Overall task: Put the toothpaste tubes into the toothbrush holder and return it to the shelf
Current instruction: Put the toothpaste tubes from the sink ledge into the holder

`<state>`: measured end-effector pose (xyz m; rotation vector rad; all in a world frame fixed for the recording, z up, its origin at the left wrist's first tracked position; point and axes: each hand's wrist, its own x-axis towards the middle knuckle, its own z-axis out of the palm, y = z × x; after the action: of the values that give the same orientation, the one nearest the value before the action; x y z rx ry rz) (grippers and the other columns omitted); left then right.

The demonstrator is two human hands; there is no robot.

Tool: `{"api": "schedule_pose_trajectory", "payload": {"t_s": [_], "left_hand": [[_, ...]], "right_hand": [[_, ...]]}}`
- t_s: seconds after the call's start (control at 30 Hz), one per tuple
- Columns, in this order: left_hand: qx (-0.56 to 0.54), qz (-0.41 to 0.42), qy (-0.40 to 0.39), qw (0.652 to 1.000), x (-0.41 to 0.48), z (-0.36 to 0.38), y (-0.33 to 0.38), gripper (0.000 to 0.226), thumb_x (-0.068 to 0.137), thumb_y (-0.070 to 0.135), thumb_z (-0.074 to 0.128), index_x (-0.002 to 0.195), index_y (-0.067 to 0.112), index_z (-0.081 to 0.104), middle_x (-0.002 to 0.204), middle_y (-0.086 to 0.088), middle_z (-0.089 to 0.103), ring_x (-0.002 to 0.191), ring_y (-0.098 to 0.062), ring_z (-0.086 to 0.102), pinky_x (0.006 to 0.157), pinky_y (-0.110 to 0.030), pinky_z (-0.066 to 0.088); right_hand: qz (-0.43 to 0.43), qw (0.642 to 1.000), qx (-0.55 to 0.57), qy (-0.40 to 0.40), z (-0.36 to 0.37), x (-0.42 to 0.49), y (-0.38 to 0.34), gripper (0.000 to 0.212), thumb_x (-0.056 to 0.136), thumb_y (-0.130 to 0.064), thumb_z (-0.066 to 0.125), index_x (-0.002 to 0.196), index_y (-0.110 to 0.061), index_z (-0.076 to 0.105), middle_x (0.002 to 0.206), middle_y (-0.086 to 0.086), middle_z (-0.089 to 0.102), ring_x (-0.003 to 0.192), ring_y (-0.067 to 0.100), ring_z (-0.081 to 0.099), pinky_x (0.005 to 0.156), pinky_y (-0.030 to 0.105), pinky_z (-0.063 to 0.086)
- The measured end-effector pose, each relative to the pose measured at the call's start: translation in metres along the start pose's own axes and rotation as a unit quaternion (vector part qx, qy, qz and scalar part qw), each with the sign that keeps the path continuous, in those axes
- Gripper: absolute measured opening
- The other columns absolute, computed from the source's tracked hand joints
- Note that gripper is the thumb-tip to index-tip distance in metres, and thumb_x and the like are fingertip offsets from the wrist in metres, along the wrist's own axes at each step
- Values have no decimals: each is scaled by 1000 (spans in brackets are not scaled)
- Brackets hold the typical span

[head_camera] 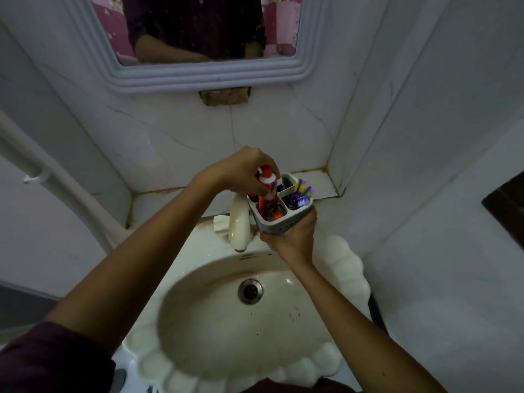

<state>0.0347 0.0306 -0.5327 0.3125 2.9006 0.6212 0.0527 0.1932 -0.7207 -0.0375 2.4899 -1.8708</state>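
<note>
my right hand (292, 236) is wrapped around the lower part of a grey toothbrush holder (279, 214), fingers curled shut against its perforated side, holding it up above the sink (348, 268) and just beside the cream tap (239, 225). my left hand (243, 168) comes in from above, fingers pinched closed around the top of a red and white toothpaste tube (268, 191) — the tube stands nearly upright, its lower end down inside the holder's front-left compartment. another red tube looks to sit in that same compartment, though i cannot tell its shape clearly. purple and yellow toothbrushes (302, 195) lean in the compartment on the side nearest my right fingertips. beyond both hands runs a tiled ledge (320, 182), and above it a mirror (198, 38) — it reflects my dark sleeves and forearms.
</note>
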Motion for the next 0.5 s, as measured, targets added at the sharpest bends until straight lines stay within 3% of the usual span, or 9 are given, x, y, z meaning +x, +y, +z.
{"api": "schedule_pose_trajectory", "payload": {"t_s": [0.17,0.4,0.5], "left_hand": [[-7,-4,7,1000,0,7,2,43,64,21,81,105,18,70,91,5,63,76,-7,55,70,-18,39],[1,-10,2,1000,2,16,3,44,65,20,79,108,16,69,105,-2,69,93,-18,61,80,-28,49],[-40,-16,9,999,-5,14,2,61,67,24,80,124,20,58,116,3,61,103,-14,57,86,-26,46]], "right_hand": [[-2,1000,-1,13,3,-4,1,122,39,-26,104,139,-25,35,137,2,58,123,21,65,97,46,61],[-14,999,0,35,1,-8,-1,122,39,-30,103,141,-21,38,137,3,57,124,23,62,99,46,59],[-29,999,11,36,-2,-7,-8,126,37,-40,99,145,-14,39,140,4,56,128,24,59,102,42,58]]}}
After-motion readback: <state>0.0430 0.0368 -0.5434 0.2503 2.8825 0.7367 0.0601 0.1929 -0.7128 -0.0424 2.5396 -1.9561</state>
